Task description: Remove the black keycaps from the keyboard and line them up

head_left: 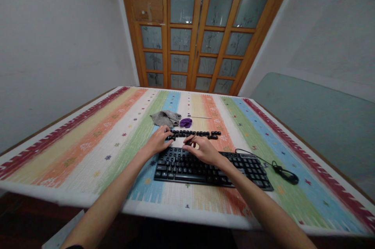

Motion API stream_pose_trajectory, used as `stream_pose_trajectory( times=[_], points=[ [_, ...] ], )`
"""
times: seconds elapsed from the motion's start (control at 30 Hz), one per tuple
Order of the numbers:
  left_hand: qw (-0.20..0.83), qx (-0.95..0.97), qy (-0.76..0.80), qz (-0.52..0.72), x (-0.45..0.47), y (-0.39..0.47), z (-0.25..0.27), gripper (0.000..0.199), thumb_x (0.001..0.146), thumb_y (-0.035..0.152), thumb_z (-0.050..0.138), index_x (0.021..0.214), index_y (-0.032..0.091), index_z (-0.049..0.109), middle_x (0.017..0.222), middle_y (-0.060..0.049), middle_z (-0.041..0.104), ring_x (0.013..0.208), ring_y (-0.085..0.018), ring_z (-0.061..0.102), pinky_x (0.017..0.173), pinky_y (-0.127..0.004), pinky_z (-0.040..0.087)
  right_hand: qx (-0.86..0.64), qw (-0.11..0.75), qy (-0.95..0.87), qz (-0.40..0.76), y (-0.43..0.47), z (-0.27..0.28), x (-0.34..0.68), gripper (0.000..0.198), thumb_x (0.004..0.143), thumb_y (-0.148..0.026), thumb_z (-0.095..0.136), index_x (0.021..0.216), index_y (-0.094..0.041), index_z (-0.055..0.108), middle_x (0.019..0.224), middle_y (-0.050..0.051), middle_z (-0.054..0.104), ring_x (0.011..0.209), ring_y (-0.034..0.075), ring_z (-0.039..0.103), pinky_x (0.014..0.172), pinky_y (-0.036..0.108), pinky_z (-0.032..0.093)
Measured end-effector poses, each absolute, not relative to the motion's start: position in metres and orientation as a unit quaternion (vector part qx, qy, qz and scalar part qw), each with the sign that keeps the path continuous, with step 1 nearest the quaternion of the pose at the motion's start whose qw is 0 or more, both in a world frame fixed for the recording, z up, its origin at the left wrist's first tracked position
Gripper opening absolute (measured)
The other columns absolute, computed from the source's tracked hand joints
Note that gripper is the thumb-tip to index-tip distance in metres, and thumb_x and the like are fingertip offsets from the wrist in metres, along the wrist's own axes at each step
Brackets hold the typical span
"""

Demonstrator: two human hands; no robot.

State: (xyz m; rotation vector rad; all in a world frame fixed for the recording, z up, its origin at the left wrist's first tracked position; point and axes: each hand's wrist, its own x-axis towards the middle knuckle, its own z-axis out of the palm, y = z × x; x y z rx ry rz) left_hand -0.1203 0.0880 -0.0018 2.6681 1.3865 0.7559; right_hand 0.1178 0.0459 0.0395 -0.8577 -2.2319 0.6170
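Observation:
A black keyboard [187, 170] lies in front of me on the table, with its upper key rows partly bare. Behind it, loose black keycaps [205, 133] are lined up in two rows on the cloth. My left hand [159, 140] rests at the left end of these rows, thumb and fingers apart around the end keycaps. Above the keyboard's top edge, my right hand [205, 149] pinches a small black keycap [189, 142], partly hidden by the fingers. My right forearm crosses over the keyboard's right half.
Beyond the keycaps lie a crumpled grey cloth [165, 118], a purple bundle [186, 123] and a thin rod-like tool [200, 117]. The keyboard's coiled cable [285, 174] sits at the right. A striped tablecloth [117, 135] covers the table; wooden glazed doors [199, 38] stand behind.

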Motion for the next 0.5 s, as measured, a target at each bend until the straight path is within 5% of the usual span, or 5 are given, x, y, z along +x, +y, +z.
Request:
stream_pose_trajectory(
  times=[0.5],
  points=[
    [0.161, 0.865, 0.397, 0.262, -0.116, 0.017, -0.001, 0.018, 0.087, 0.018, 0.058, 0.103, 0.019, 0.066, 0.106, -0.007, 0.065, 0.104, -0.023, 0.059, 0.099, -0.039, 0.045, -0.370, 0.340, -0.820, 0.275, 0.038, 0.009, 0.107, 0.025, 0.089, -0.041, 0.064, 0.090, -0.016, 0.069, 0.075, 0.003, 0.070, 0.063, 0.016, 0.062, 0.061, 0.025, 0.046]
  ],
)
